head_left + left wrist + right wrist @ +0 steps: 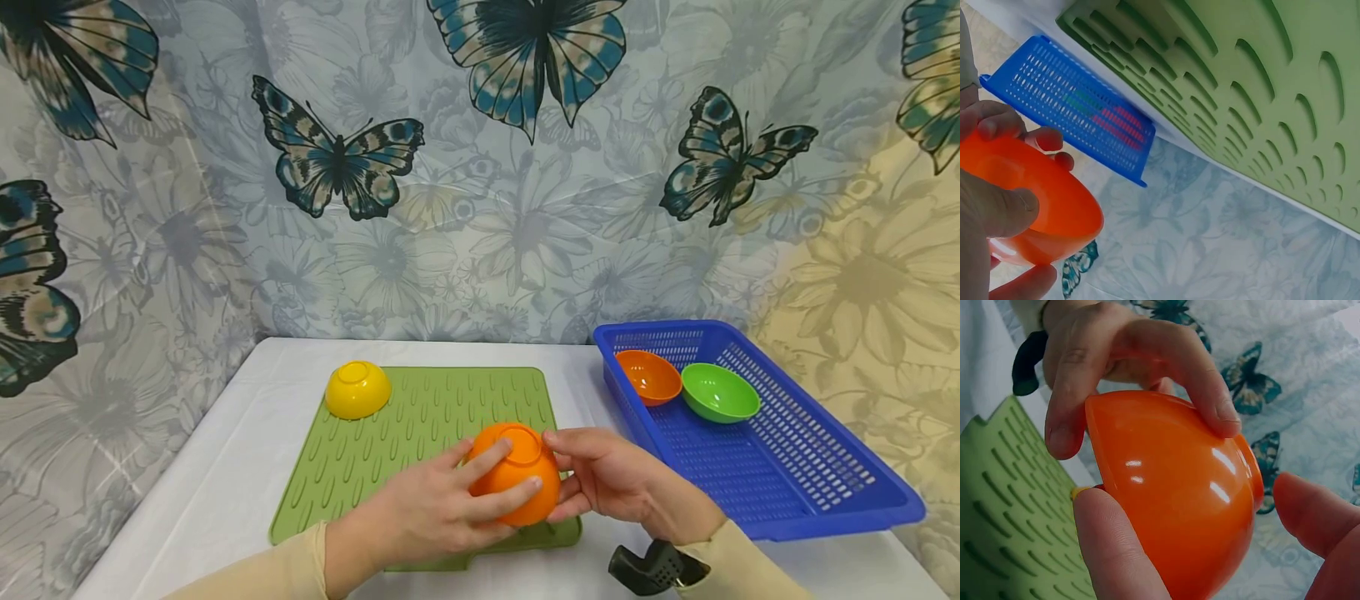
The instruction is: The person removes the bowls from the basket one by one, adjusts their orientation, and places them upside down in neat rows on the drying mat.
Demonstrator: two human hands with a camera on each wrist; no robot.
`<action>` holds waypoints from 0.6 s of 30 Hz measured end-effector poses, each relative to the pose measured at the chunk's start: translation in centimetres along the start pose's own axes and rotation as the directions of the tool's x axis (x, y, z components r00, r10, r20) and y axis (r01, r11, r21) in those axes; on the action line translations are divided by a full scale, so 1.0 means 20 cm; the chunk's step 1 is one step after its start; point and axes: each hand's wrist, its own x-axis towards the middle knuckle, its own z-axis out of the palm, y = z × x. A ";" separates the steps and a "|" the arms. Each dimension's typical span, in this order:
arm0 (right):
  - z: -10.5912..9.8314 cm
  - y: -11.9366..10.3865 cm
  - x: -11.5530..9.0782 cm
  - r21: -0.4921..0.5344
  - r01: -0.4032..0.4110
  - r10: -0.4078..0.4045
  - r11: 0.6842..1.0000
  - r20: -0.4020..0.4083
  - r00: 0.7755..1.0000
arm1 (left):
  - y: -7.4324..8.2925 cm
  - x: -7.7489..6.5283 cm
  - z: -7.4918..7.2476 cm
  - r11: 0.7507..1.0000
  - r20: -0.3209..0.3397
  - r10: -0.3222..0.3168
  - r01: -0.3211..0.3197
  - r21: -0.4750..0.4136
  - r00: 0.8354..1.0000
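**Together, our hands hold a glossy orange plastic bowl (517, 469) above the mat**

We hold the bowl tilted, foot towards us, over the near right part of a rectangular green mat (420, 433) patterned with oblong ridges. Our left hand (435, 507) grips it, fingers spread across the outside and thumb over the rim. Our right hand (626, 482) hooks its fingers at the rim; its thumb lies close to the foot, and we cannot tell whether it touches.

On the mat's far left corner, a small round yellow bowl (357, 393) sits upside down. To our right stands a blue perforated plastic basket (765, 479), where a second orange bowl (647, 377) and a shallow bright green bowl (720, 393) lie beside each other, openings up. Our right forearm, wearing a black wrist device (652, 570), reaches in close to the basket's near side. Our left hand and forearm block part of the mat. A white cloth (581, 379) covers the table beneath, and a butterfly-printed grey-blue curtain (517, 225) hangs behind.
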 end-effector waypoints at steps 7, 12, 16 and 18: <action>0.00 0.02 0.01 -0.058 -0.014 0.009 0.998 -0.082 0.997 | 0.01 0.01 0.00 0.999 0.031 0.031 -0.031 0.012 0.999; 0.01 0.04 0.03 -0.087 0.007 -0.018 0.996 -0.137 0.990 | 0.01 0.01 0.01 0.991 0.059 -0.027 0.034 -0.132 0.998; 0.00 0.04 0.02 -0.104 0.033 -0.051 0.994 -0.178 0.983 | 0.00 0.00 0.03 0.859 0.007 -0.233 0.209 -0.467 0.972; 0.00 0.04 0.02 -0.107 0.043 -0.063 0.993 -0.197 0.978 | 0.00 -0.01 0.04 0.721 0.018 -0.376 0.304 -0.623 0.927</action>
